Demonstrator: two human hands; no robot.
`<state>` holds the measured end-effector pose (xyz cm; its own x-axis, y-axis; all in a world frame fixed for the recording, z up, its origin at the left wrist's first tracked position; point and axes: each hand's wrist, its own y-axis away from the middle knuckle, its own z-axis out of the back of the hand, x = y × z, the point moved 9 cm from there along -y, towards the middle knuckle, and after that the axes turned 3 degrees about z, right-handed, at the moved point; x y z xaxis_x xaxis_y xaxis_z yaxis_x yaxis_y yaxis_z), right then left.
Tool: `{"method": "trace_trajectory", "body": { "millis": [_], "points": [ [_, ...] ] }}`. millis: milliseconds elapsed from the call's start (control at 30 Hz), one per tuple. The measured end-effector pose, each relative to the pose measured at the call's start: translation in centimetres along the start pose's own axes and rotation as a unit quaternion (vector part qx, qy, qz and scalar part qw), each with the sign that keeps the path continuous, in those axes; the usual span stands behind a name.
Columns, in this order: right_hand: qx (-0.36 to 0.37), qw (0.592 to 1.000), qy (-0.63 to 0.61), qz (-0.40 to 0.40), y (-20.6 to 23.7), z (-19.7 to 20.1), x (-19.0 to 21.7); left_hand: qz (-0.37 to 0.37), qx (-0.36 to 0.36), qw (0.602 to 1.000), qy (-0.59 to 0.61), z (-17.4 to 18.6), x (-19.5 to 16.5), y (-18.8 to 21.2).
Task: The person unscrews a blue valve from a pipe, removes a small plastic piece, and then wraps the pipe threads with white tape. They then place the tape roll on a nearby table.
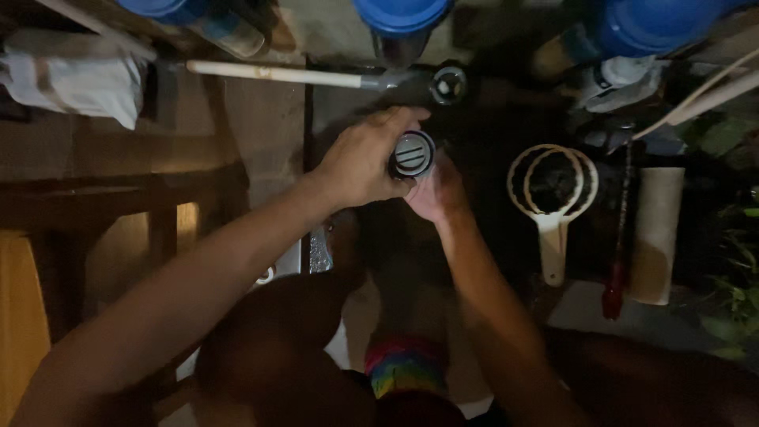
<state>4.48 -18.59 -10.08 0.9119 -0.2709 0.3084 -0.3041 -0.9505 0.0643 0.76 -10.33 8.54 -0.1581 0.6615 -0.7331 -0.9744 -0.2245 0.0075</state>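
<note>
A white cloth [75, 75] is lying half in shadow at far left. The left hand [360, 162] is closing around a dark cylinder [412, 154] with a slotted round end, held centre frame; its body is hidden. The right hand [435, 194] is sitting beneath it, its grip impossible to tell. A cream ring-shaped wrench [552, 190] is lying to the right, and blue bottles [399, 12] are being cut off at the top.

Both bare forearms reach forward, the left hand [364, 162] curled closed, the right hand [436, 192] cupped just beneath it.
</note>
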Motion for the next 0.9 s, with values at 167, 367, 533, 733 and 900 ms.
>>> {"method": "trace_trajectory", "body": {
  "millis": [167,367,533,733,900],
  "points": [
    [0.029,0.999,0.010,0.009,1.3,-1.8,2.1,-0.001,-0.010,0.996,-0.091,1.5,-5.6,-0.3],
    [0.055,0.998,-0.024,-0.022,3.1,-4.2,4.1,0.114,0.075,0.957,-0.255,4.0,-10.0,2.1],
    [0.110,0.994,-0.010,-0.003,3.6,-5.7,5.7,0.281,0.270,0.876,-0.285,1.9,-10.5,6.4],
    [0.053,0.996,-0.006,-0.068,4.3,-3.7,7.5,0.239,0.292,0.898,-0.225,-0.9,-9.6,6.2],
    [-0.184,0.781,0.581,0.138,2.0,1.1,18.3,0.220,0.411,0.867,-0.175,-5.5,-6.3,6.3]
  ]
}}
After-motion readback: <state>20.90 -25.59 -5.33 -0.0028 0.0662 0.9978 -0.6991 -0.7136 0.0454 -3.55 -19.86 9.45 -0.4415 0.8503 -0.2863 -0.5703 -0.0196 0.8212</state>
